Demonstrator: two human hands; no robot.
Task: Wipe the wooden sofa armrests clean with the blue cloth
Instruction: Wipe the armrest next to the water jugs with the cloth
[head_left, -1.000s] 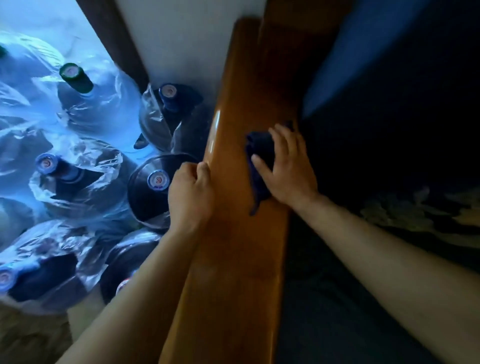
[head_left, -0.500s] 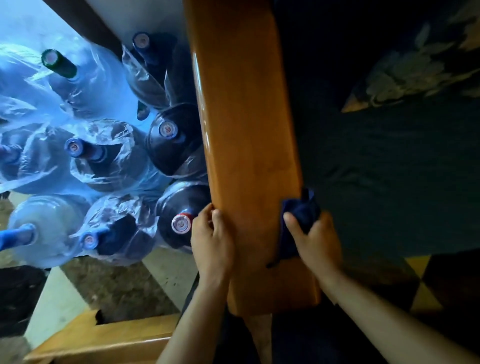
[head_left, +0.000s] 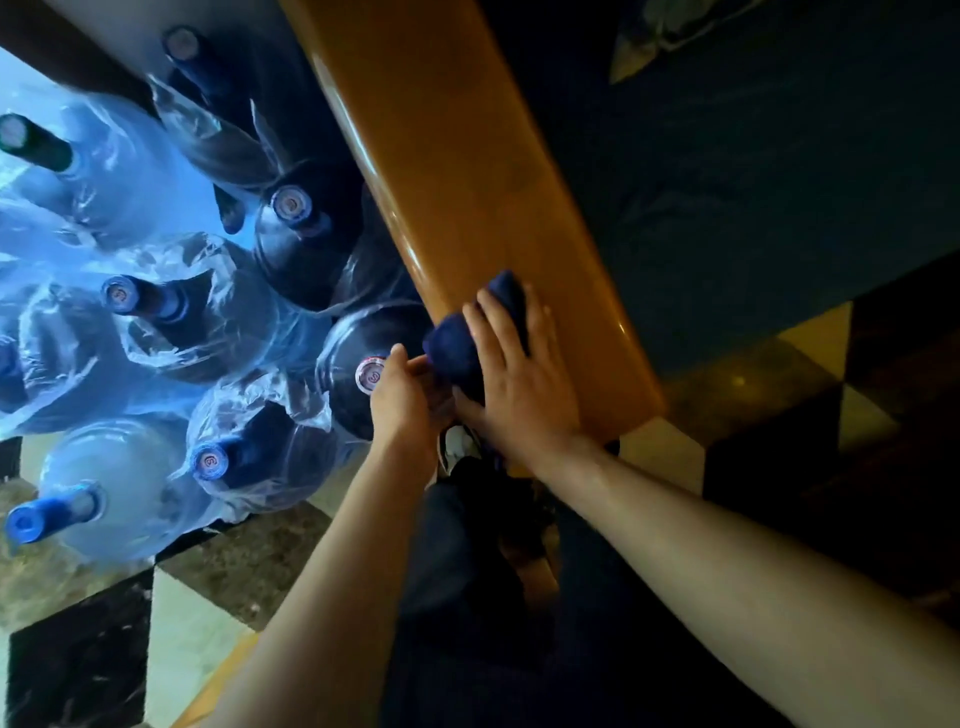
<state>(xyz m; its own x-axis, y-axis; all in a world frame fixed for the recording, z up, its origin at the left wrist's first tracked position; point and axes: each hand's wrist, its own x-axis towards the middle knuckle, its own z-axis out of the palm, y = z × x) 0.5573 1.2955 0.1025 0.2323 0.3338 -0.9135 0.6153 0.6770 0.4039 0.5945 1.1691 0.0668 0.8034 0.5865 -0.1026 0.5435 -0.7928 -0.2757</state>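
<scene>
The right hand (head_left: 519, 379) lies flat, fingers spread, pressing the blue cloth (head_left: 462, 343) onto the near end of the wooden armrest (head_left: 467, 171). The cloth is bunched under the palm and bulges over the armrest's left edge, with another fold showing past the fingertips. The left hand (head_left: 402, 400) sits just beside it at that left edge, fingers curled and touching the hanging part of the cloth; whether it actually grips the fabric cannot be told. The two hands are close together, nearly touching.

The armrest runs as a glossy orange-brown plank from the hands away toward the top of the view. To its right lies the dark sofa seat (head_left: 753, 197), with a patterned cushion (head_left: 675, 31) at the far end. To its left stand many large water bottles (head_left: 171, 322), most wrapped in clear plastic, their capped necks pointing up. Below the hands are the person's dark trousers (head_left: 467, 597) and a shoe (head_left: 457, 444) on a checkered tile floor (head_left: 171, 597).
</scene>
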